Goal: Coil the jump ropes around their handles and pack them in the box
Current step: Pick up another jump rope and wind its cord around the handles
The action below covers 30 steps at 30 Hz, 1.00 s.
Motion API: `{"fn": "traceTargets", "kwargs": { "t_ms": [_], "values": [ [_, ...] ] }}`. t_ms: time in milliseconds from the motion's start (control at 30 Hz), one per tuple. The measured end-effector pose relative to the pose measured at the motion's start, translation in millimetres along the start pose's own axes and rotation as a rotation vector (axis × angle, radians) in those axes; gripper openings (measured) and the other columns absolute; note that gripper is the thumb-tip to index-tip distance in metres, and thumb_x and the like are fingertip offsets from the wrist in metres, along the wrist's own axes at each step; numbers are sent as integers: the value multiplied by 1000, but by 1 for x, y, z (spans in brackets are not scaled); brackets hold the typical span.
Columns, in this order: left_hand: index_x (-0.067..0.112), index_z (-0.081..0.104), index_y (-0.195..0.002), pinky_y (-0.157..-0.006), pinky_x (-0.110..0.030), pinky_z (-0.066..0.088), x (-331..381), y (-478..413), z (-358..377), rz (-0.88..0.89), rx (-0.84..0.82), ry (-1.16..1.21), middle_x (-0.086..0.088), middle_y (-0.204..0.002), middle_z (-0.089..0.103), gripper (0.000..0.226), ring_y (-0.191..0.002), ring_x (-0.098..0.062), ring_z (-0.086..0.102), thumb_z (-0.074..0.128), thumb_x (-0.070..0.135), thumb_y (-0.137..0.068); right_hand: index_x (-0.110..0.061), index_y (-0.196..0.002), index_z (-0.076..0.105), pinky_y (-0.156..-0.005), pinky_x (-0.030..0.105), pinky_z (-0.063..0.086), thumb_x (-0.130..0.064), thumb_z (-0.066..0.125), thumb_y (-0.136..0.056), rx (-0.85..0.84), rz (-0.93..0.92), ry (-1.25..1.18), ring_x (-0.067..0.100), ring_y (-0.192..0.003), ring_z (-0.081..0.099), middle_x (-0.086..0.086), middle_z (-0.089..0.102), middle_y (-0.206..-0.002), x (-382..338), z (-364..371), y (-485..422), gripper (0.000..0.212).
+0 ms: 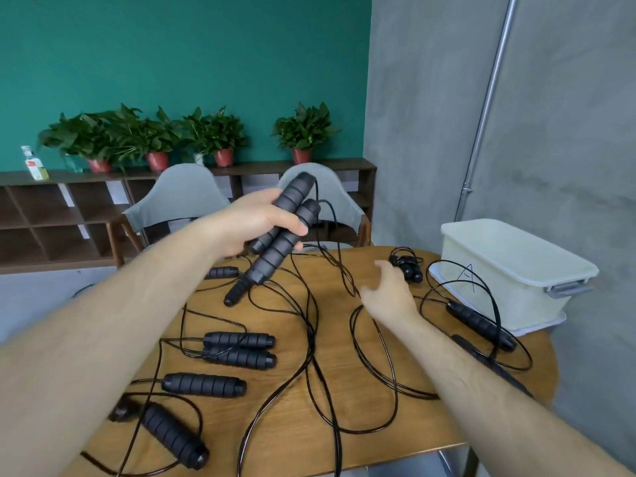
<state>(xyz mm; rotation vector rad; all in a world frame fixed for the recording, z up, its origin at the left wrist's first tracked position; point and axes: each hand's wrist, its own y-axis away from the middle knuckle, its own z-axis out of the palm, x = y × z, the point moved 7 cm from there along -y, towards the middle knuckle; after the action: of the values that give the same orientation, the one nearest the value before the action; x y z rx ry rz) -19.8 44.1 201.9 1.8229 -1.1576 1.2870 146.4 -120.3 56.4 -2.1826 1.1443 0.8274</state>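
Note:
My left hand [256,220] grips a pair of black ribbed jump-rope handles [275,235] side by side, lifted above the round wooden table [395,432]. Their thin black rope [330,256] hangs down from the upper ends onto the table. My right hand [389,294] hovers over the table with fingers relaxed, holding nothing, close to the hanging rope. A coiled jump rope [407,263] lies at the far side near the cream plastic box [509,270], which stands on its lid at the right edge.
Several loose handles [239,349] and tangled black ropes [309,356] cover the table; another handle [480,325] lies by the box. Two grey chairs [179,197] stand behind the table. A grey wall is right of the box.

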Motion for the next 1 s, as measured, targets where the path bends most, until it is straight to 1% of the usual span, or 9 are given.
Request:
{"fn": "traceTargets", "kwargs": {
  "t_ms": [233,333,400,500,633,733,833,933,1000],
  "values": [
    [45,63,-103,-70,-28,51,78,16,-26,156,106,-723,13,-92,71,44,-82,-10,68,85,20,-74,-41,-152,31,-113,25,28,-46,76,-84,-2,-462,-328,2,-143,31,-17,36,-156,-109,-40,-20,82],
    [43,63,-101,-71,-28,50,86,22,-35,173,132,-739,10,-94,71,42,-83,-12,68,85,19,-75,-36,-134,54,-104,18,37,-41,69,-92,-11,-501,-377,-3,-122,51,-21,62,-125,-138,-45,-24,45],
    [39,65,-103,-71,-27,51,89,26,-47,199,199,-643,7,-95,72,41,-85,-15,69,85,17,-75,-27,-104,66,-94,30,49,-42,56,-99,-11,-470,-332,2,-96,62,-10,71,-94,-146,-44,-27,18],
    [31,67,-110,-75,-27,52,94,35,-73,243,374,-410,6,-96,72,44,-86,-15,68,84,12,-74,-27,-89,61,-74,28,48,-44,40,-105,-54,-418,-288,9,-77,64,-2,67,-76,-146,-37,-27,32],
    [21,69,-105,-87,-36,53,91,41,-98,238,535,-372,-4,-101,74,36,-88,-25,67,83,14,-73,-21,-77,54,-66,27,47,-49,35,-106,-70,-396,-192,20,-76,66,-2,59,-72,-129,-25,-22,44],
    [11,66,-93,-78,-36,51,73,39,-105,146,585,-273,-6,-87,69,22,-78,-27,62,80,15,-77,-19,-70,47,-55,20,41,-48,37,-106,-93,-368,-213,17,-65,60,-3,50,-65,-118,-20,-16,47],
    [12,64,-93,-77,-43,57,41,37,-90,14,489,21,-9,-86,66,15,-75,-27,64,75,11,-83,-22,-63,41,-59,26,35,-46,41,-105,-32,-367,-279,9,-62,47,-7,45,-62,-125,-29,-14,49],
    [8,65,-112,-74,-43,62,13,29,-54,-38,251,396,-17,-109,69,20,-86,-25,74,67,10,-92,-20,-65,42,-61,29,36,-47,40,-105,-14,-370,-312,11,-63,46,-6,45,-63,-139,-36,-14,48],
    [7,66,-116,-70,-39,62,7,26,-31,-26,142,540,-18,-122,69,22,-97,-29,75,62,10,-94,-16,-71,52,-67,34,43,-48,38,-105,-20,-402,-280,14,-70,54,-3,57,-71,-149,-38,-12,48]
  ]
}}
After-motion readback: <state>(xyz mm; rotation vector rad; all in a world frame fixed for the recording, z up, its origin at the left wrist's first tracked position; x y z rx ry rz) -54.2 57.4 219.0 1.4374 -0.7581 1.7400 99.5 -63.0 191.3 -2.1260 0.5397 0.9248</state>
